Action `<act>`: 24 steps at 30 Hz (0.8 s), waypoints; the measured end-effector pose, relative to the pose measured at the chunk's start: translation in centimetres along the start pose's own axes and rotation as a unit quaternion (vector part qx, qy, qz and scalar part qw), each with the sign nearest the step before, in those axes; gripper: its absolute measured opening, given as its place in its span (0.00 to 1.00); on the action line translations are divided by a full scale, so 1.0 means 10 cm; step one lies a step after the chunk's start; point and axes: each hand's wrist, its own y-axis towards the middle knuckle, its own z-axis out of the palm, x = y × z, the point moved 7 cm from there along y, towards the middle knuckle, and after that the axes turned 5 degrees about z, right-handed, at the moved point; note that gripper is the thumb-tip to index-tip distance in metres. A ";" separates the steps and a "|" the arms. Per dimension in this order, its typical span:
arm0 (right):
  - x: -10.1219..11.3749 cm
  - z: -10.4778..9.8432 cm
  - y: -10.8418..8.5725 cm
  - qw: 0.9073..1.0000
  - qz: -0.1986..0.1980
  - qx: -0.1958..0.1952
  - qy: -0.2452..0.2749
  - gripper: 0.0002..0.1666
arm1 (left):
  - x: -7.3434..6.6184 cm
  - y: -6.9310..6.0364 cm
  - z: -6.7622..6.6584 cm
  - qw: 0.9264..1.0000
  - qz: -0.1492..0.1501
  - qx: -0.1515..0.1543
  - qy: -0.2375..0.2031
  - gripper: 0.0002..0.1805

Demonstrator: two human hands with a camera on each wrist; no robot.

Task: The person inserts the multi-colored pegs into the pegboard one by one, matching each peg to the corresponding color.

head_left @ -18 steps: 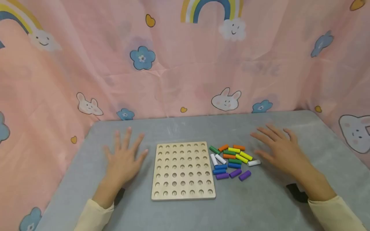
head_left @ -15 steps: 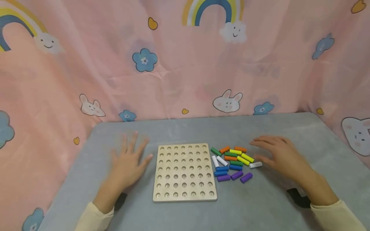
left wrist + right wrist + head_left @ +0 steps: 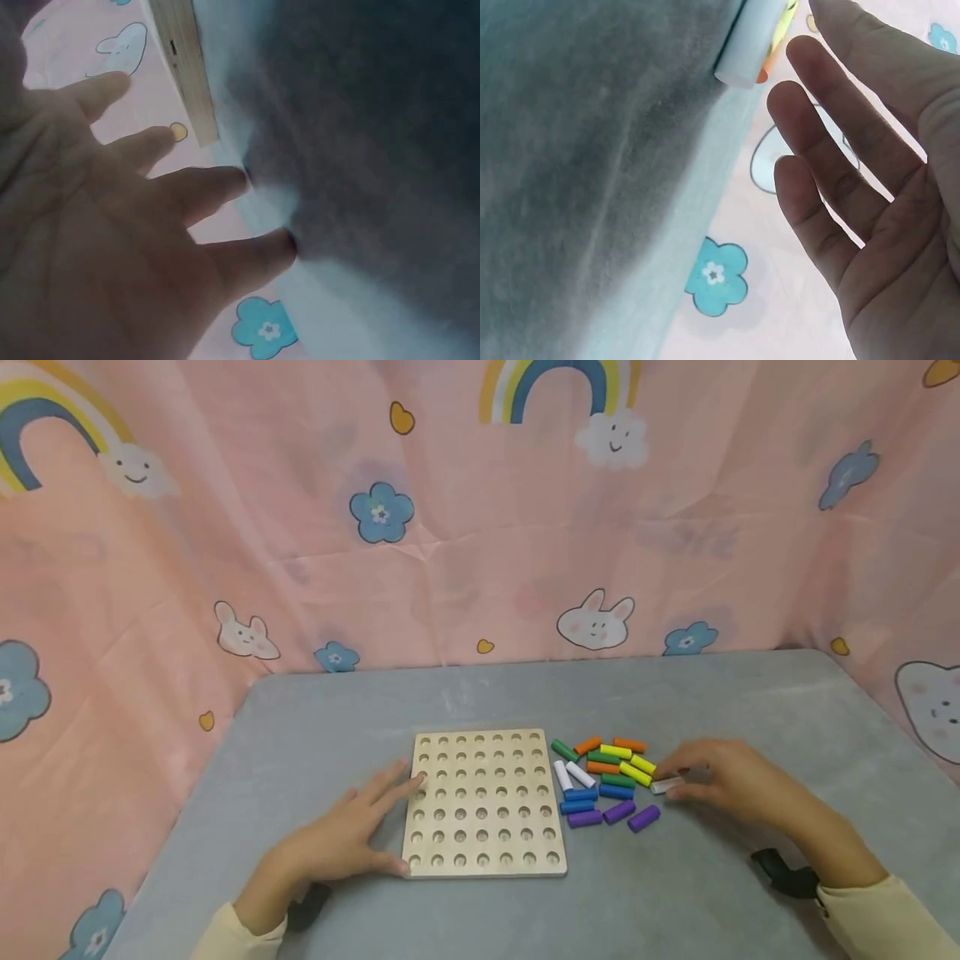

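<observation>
In the head view my left hand (image 3: 341, 835) is at the left side of a square wooden board (image 3: 483, 867) with rows of round holes. Its fingers are spread, with a fingertip over the board's left edge and the thumb at the near left corner. The left wrist view shows the palm and the board's side (image 3: 187, 75). My right hand (image 3: 738, 785) hovers at the white peg (image 3: 666, 786) on the right of the pile, thumb and forefinger either side of it. In the right wrist view a gap shows between the fingers and that peg (image 3: 746, 49).
Several coloured pegs lie loose right of the board: purple (image 3: 619, 812), blue (image 3: 617, 792), green (image 3: 618, 781), yellow (image 3: 636, 774), orange (image 3: 630, 746) and white (image 3: 580, 774). Behind the grey table (image 3: 360, 702) hangs a pink patterned curtain (image 3: 480, 543).
My left hand has come down and right to the board's left edge. The right hand has lowered to the white peg, its fingers drawn closer together. The head view has shifted slightly.
</observation>
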 end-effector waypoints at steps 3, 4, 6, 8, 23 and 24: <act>0.01 0.03 0.03 1.000 -0.013 0.008 -0.004 0.12 | 0.02 -0.01 0.04 1.000 -0.012 0.025 -0.013 0.56; 0.01 0.04 0.03 1.000 -0.017 0.007 -0.007 0.12 | 0.03 -0.02 0.05 0.999 -0.016 0.029 -0.015 0.55; 0.00 0.06 0.04 1.000 -0.022 0.010 -0.012 0.12 | 0.04 -0.02 0.07 0.999 -0.021 0.033 -0.017 0.55; -0.01 0.08 0.05 1.000 -0.023 0.013 -0.014 0.12 | 0.05 -0.01 0.07 0.999 -0.025 0.034 -0.020 0.55; 0.02 0.16 0.08 0.999 -0.001 0.035 -0.035 0.14 | 0.01 0.01 0.05 0.998 -0.052 0.016 -0.017 0.58; 0.02 0.16 0.08 0.999 -0.003 0.034 -0.037 0.14 | 0.01 0.01 0.05 0.998 -0.052 0.013 -0.015 0.58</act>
